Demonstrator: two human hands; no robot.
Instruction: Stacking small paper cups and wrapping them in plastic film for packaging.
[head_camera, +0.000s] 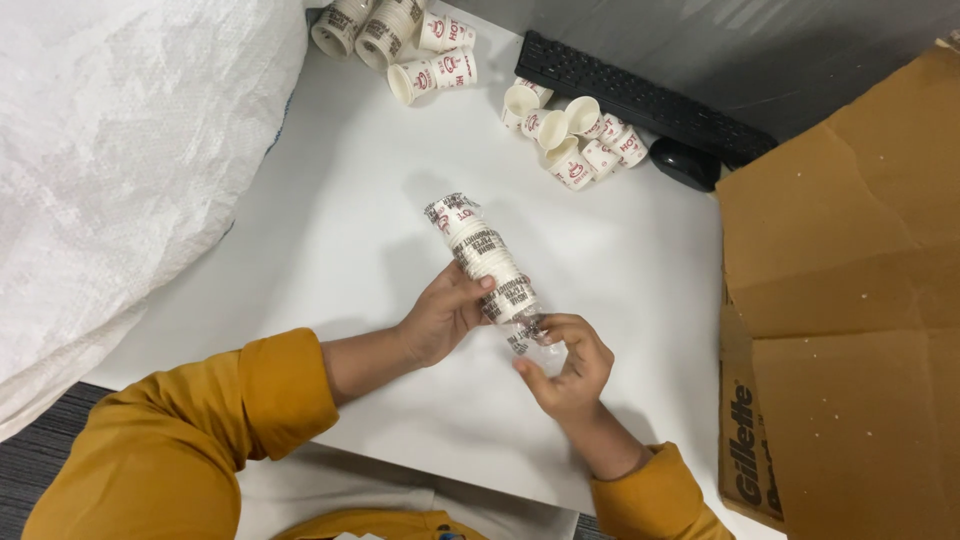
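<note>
The left hand (440, 318) grips the middle of a sleeve of cups (486, 270), thumb on its upper side and fingers wrapped under it. The right hand (570, 365) pinches the near end of the sleeve, where clear plastic wrap bunches past the last cup. The sleeve is a stack of small paper cups, white with red print, held just above the white counter (340, 220) and slanting from the right hand up and away to the left.

Further out, loose cups (575, 135) of the same kind lie on their sides in a cluster near a black keyboard (640, 95) and a black mouse (685, 163). More cups (400, 40) lie at the counter's far edge. A big white sack (120, 150) covers the left side, and flattened cardboard (850, 300) lies on the right. Both sleeves are mustard yellow.
</note>
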